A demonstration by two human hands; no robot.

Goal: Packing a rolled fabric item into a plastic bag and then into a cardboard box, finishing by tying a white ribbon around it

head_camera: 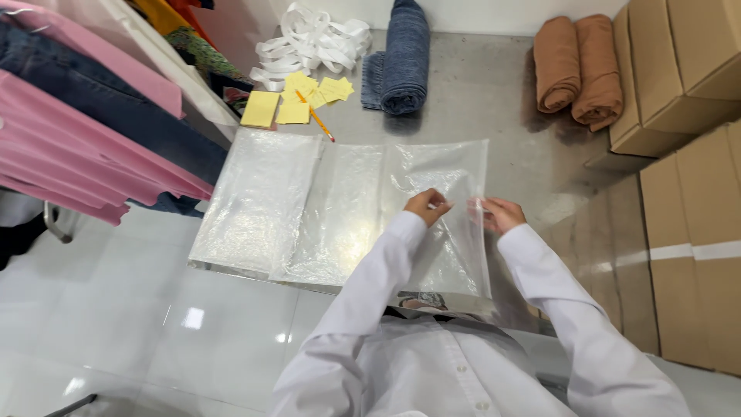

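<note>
1. Far left: pink and denim garments (93, 131) hang at the edge of the work area, clear of both hands.
2. Left of centre: a stack of clear bags (258, 205) lies flat on the grey table (525, 154). Yellow notes (297, 100), a pencil (315, 116) and white straps (309, 38) sit behind it, with a rolled blue cloth (401, 58) beside them.
3. Centre: the top bag (444, 174) lies on the table's near edge, in front of the person, its right side lifted off the surface.
4. Left hand (427, 207): the fingers are curled together in a pinch on the bag's film, near its middle.
5. Right hand (500, 215): the fingers are pinched on the bag's right edge, close to the left hand.
6. Judgement: the hands appear to be parting the two layers of film. Grip one layer per hand only; rub the pinch lightly so the layers slide apart, then draw the hands apart evenly.
7. Keep the pull low and gentle. Thin film is likely to stretch or tear at the seam, and a sharp lift could drag the stack with it.
8. Right: two brown cloth rolls (579, 69) and cardboard boxes (687, 177) stand well apart from the bag.
</note>
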